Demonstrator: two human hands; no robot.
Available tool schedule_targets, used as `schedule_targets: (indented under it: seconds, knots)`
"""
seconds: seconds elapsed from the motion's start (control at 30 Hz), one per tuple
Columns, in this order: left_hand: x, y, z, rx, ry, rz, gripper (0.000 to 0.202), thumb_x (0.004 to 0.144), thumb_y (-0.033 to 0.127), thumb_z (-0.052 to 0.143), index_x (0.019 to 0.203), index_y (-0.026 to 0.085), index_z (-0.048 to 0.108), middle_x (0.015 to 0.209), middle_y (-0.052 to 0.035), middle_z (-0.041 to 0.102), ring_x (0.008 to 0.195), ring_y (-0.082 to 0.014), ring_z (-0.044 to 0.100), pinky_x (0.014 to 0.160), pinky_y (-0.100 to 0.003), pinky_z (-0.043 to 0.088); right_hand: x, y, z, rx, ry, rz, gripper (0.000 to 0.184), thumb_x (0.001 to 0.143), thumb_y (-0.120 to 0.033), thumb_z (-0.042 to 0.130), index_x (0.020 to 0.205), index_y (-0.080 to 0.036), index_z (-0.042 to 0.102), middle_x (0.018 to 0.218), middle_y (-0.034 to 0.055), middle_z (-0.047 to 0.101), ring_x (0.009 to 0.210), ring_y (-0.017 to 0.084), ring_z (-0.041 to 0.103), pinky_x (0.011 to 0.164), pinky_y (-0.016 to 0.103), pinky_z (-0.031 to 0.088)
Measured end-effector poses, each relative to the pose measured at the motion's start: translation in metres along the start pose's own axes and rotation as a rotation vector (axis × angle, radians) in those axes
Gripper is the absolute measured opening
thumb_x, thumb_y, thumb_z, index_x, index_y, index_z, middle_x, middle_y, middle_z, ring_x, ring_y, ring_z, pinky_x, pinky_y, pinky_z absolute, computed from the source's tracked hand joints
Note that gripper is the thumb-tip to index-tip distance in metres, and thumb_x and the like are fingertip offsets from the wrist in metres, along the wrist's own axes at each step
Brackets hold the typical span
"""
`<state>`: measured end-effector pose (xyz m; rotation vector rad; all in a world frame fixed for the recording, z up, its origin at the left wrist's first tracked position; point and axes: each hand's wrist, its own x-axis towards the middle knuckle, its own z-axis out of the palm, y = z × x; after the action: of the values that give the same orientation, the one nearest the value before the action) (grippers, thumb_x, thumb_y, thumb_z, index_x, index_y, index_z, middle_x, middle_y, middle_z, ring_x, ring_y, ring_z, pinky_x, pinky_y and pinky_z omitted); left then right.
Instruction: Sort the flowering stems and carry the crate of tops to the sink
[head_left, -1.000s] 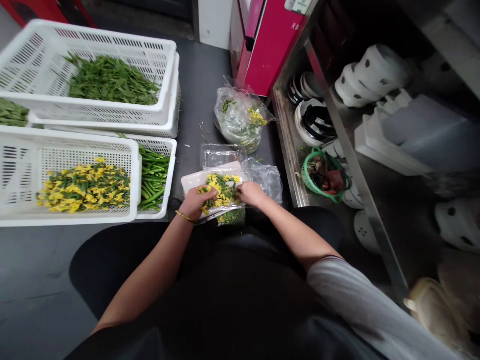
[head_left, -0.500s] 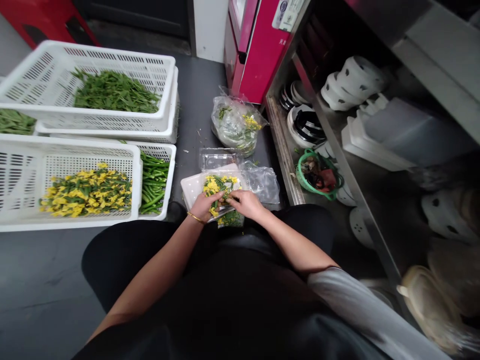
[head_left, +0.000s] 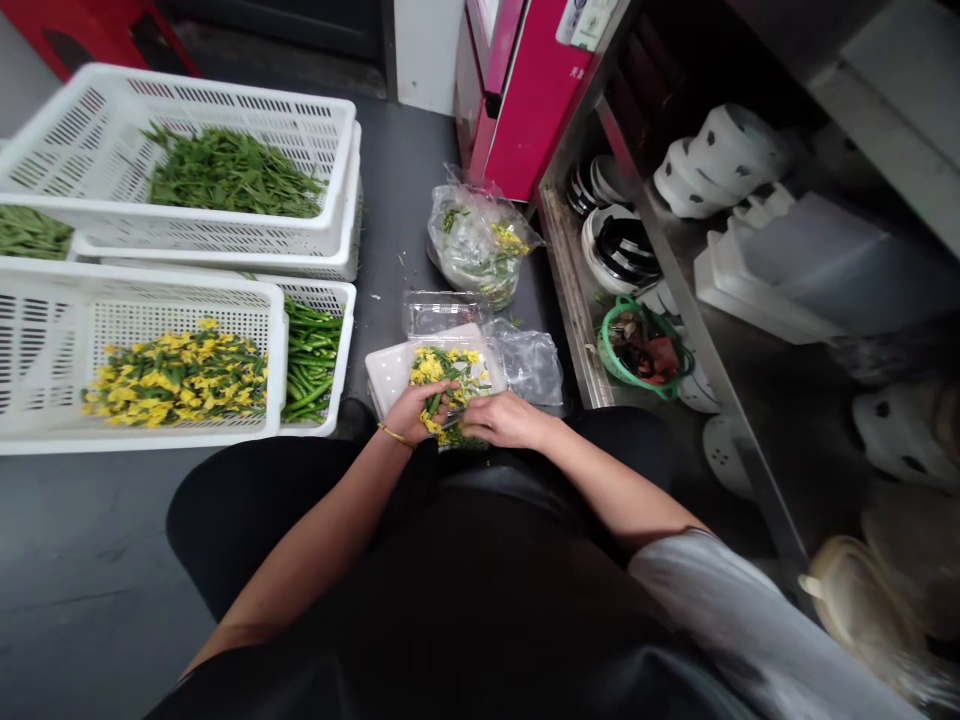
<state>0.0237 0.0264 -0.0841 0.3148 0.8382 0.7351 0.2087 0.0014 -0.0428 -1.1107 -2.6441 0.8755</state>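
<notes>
A white foam tray [head_left: 390,372] lies on the floor in front of my knees with a heap of green stems with yellow flowers [head_left: 442,372] on it. My left hand [head_left: 417,409], with a gold bangle at the wrist, is closed on a bunch of those stems at the tray's near edge. My right hand [head_left: 504,421] rests just right of it, fingers curled against the same bunch. A clear plastic clamshell box [head_left: 435,311] lies just beyond the tray.
White slotted crates stand at the left: one with yellow-flowered stems [head_left: 176,368], one with green stalks [head_left: 311,355], one with leafy greens [head_left: 225,175]. A plastic bag of trimmings [head_left: 480,245] sits ahead. A pink cabinet [head_left: 525,90] and a steel shelf [head_left: 577,300] with a green basket [head_left: 645,345] are at the right.
Both hands have drawn together toward the tray's near edge; the right hand slid left and down onto the bunch that the left hand holds.
</notes>
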Motion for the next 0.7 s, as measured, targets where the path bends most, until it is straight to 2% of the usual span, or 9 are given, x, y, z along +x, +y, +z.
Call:
schedule_targets:
  seconds: [0.03, 0.1, 0.17, 0.23, 0.37, 0.43, 0.53, 0.63, 0.7]
  knots:
    - [-0.001, 0.0, 0.001, 0.065, 0.012, 0.04, 0.018, 0.066, 0.021, 0.072, 0.077, 0.007, 0.069, 0.05, -0.0014, 0.051, 0.039, -0.0053, 0.041, 0.034, -0.017, 0.023, -0.005, 0.002, -0.005, 0.039, -0.067, 0.071, 0.02, 0.08, -0.036, 0.063, 0.089, -0.019, 0.064, 0.077, 0.0025, 0.063, 0.068, 0.014, 0.057, 0.062, 0.024, 0.041]
    - [-0.005, 0.0, 0.006, 0.208, 0.004, 0.129, 0.021, 0.063, 0.023, 0.075, 0.075, 0.007, 0.069, 0.049, -0.0015, 0.052, 0.04, -0.0068, 0.042, 0.035, -0.019, 0.024, -0.012, 0.007, -0.011, 0.185, -0.075, 0.271, 0.03, 0.076, -0.044, 0.066, 0.089, -0.017, 0.062, 0.066, -0.0008, 0.06, 0.057, 0.013, 0.055, 0.055, 0.023, 0.04]
    - [-0.009, -0.001, 0.011, 0.329, -0.049, 0.177, 0.021, 0.06, 0.024, 0.077, 0.07, 0.009, 0.068, 0.048, -0.0007, 0.052, 0.04, -0.0073, 0.043, 0.036, -0.02, 0.027, -0.012, 0.01, -0.015, 0.347, 0.036, 0.41, 0.034, 0.082, -0.05, 0.055, 0.081, -0.016, 0.059, 0.055, -0.0036, 0.054, 0.049, 0.011, 0.051, 0.052, 0.022, 0.039]
    - [-0.015, -0.001, 0.016, 0.386, -0.089, 0.193, 0.021, 0.057, 0.024, 0.079, 0.067, 0.01, 0.067, 0.05, -0.0007, 0.054, 0.043, -0.0078, 0.046, 0.04, -0.02, 0.033, -0.008, 0.01, -0.015, 0.432, 0.138, 0.421, 0.039, 0.088, -0.05, 0.044, 0.072, -0.017, 0.055, 0.05, -0.0048, 0.05, 0.047, 0.01, 0.049, 0.053, 0.022, 0.039]
    - [-0.027, 0.002, 0.019, 0.304, -0.074, 0.184, 0.025, 0.054, 0.023, 0.08, 0.071, 0.011, 0.066, 0.058, -0.0021, 0.06, 0.048, -0.0095, 0.051, 0.045, -0.021, 0.038, 0.001, -0.004, -0.012, 0.465, 0.187, 0.323, 0.04, 0.09, -0.049, 0.041, 0.069, -0.017, 0.054, 0.05, -0.005, 0.048, 0.047, 0.009, 0.047, 0.053, 0.021, 0.039]
    - [-0.033, 0.002, 0.019, 0.217, -0.106, 0.134, 0.026, 0.055, 0.027, 0.079, 0.069, 0.011, 0.064, 0.051, -0.0009, 0.055, 0.04, -0.0077, 0.045, 0.037, -0.02, 0.031, 0.004, -0.017, -0.01, 0.399, 0.26, 0.257, 0.041, 0.091, -0.048, 0.04, 0.067, -0.018, 0.054, 0.052, -0.0036, 0.049, 0.05, 0.01, 0.047, 0.055, 0.021, 0.039]
    - [-0.044, 0.003, 0.018, 0.082, -0.174, 0.037, 0.025, 0.055, 0.029, 0.075, 0.064, 0.01, 0.061, 0.045, 0.001, 0.047, 0.034, -0.0041, 0.033, 0.033, -0.017, 0.018, 0.009, -0.04, -0.008, 0.147, 0.34, 0.064, 0.042, 0.092, -0.046, 0.039, 0.065, -0.018, 0.055, 0.062, 0.0012, 0.055, 0.061, 0.012, 0.05, 0.063, 0.023, 0.04]
    - [-0.059, 0.014, 0.008, 0.08, -0.15, 0.002, 0.021, 0.056, 0.027, 0.071, 0.064, 0.011, 0.062, 0.047, 0.0003, 0.046, 0.036, -0.0041, 0.032, 0.033, -0.017, 0.019, 0.008, -0.06, -0.008, -0.048, 0.223, -0.143, 0.038, 0.093, -0.044, 0.04, 0.074, -0.019, 0.061, 0.072, 0.0042, 0.059, 0.07, 0.014, 0.054, 0.067, 0.025, 0.039]
    - [-0.069, 0.029, -0.008, 0.136, -0.071, 0.087, 0.02, 0.059, 0.028, 0.07, 0.067, 0.012, 0.063, 0.046, 0.0006, 0.043, 0.036, -0.0043, 0.031, 0.033, -0.017, 0.02, 0.002, -0.061, -0.009, -0.104, 0.093, -0.18, 0.032, 0.093, -0.041, 0.043, 0.081, -0.021, 0.064, 0.077, 0.0041, 0.061, 0.072, 0.014, 0.056, 0.066, 0.024, 0.038]
